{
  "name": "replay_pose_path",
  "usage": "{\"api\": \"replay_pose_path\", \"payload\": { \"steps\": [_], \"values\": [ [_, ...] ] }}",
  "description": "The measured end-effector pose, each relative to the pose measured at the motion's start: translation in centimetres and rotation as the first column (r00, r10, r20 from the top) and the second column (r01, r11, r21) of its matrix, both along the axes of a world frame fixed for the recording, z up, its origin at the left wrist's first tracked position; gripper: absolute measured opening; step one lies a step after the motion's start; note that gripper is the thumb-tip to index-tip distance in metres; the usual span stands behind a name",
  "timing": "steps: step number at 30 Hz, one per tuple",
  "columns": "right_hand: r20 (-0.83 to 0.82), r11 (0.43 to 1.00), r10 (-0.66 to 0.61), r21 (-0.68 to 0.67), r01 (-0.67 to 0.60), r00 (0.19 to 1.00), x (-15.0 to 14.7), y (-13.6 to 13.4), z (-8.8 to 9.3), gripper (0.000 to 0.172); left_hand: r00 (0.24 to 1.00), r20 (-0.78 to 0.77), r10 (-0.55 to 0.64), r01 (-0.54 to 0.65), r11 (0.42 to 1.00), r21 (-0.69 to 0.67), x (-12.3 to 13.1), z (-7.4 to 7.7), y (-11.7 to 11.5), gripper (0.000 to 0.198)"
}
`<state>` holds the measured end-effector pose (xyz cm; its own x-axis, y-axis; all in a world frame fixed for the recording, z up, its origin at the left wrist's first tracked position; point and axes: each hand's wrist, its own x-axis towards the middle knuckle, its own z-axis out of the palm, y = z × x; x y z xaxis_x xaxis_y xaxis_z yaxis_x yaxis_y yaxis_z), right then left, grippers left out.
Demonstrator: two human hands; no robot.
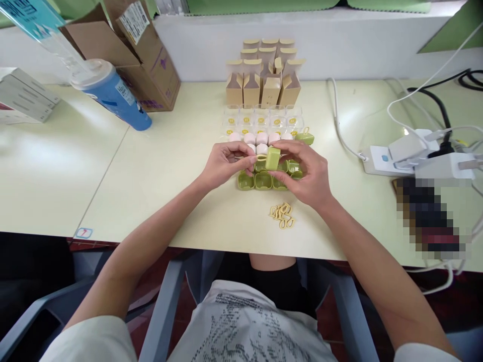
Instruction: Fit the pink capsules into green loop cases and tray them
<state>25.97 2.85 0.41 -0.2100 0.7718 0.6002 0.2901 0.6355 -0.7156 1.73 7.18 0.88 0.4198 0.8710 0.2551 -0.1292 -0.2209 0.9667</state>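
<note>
My right hand (304,173) pinches a small green plastic case (272,158) above a cluster of green open cases (263,180) on the table. My left hand (225,162) pinches a thin yellow loop (261,158) right against the held case's left side. Behind the hands lie a row of pink-white round pieces (261,138), clear lids with yellow marks (261,118) and one closed green case with a loop (305,137). A little heap of yellow loops (282,214) lies near my right wrist.
Small tan cartons (264,75) stand in rows at the back. A blue bottle (113,93) and an open cardboard box (145,55) sit back left. A white power strip with cables (415,158) lies at the right. Grey boxes (22,95) sit far left.
</note>
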Motion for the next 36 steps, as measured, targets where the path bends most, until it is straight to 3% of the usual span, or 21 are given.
{"api": "replay_pose_path", "payload": {
  "steps": [6,10,12,14,19,22,26,29,36],
  "values": [
    [-0.050,0.995,-0.045,-0.087,0.041,0.998,0.0,-0.2,-0.2,0.055,1.000,0.001,0.010,-0.010,0.980,0.197,0.2,-0.1,-0.8,0.043],
    [-0.034,0.997,-0.040,-0.061,0.038,0.999,-0.1,-0.5,0.0,0.050,0.990,-0.092,0.111,-0.060,0.897,0.437,0.6,0.0,-1.4,0.023],
    [-0.036,0.998,-0.004,-0.066,0.001,0.999,-0.1,-0.5,-0.1,0.050,0.985,-0.102,0.141,-0.075,0.873,0.483,0.9,0.0,-1.6,0.019],
    [-0.053,0.996,0.025,-0.081,-0.029,0.998,-0.1,-0.5,-0.4,0.053,0.986,-0.078,0.144,-0.095,0.892,0.442,1.0,0.0,-1.9,0.021],
    [-0.046,0.997,0.066,-0.031,-0.068,0.997,-0.3,-0.2,-0.8,0.070,0.994,0.049,0.102,-0.110,0.975,0.193,1.3,0.0,-2.1,0.031],
    [-0.020,0.999,0.028,0.020,-0.028,0.999,-0.4,-0.2,-0.7,0.055,0.995,0.083,0.061,-0.068,0.994,0.091,1.3,0.0,-2.1,0.034],
    [-0.008,0.998,-0.024,0.062,0.025,1.000,-0.5,-0.3,-0.6,0.048,0.997,0.068,0.042,-0.044,0.998,0.033,1.3,0.1,-2.0,0.037],
    [0.003,0.996,0.012,0.090,-0.013,1.000,-0.6,-0.4,-0.4,0.048,0.998,0.056,0.018,-0.018,1.000,0.004,1.1,0.1,-1.8,0.040],
    [0.084,0.966,-0.036,0.258,0.013,0.996,-1.0,-1.1,0.2,0.052,0.994,0.024,-0.104,0.104,0.994,-0.024,1.0,-0.2,-1.8,0.042]
  ]
}}
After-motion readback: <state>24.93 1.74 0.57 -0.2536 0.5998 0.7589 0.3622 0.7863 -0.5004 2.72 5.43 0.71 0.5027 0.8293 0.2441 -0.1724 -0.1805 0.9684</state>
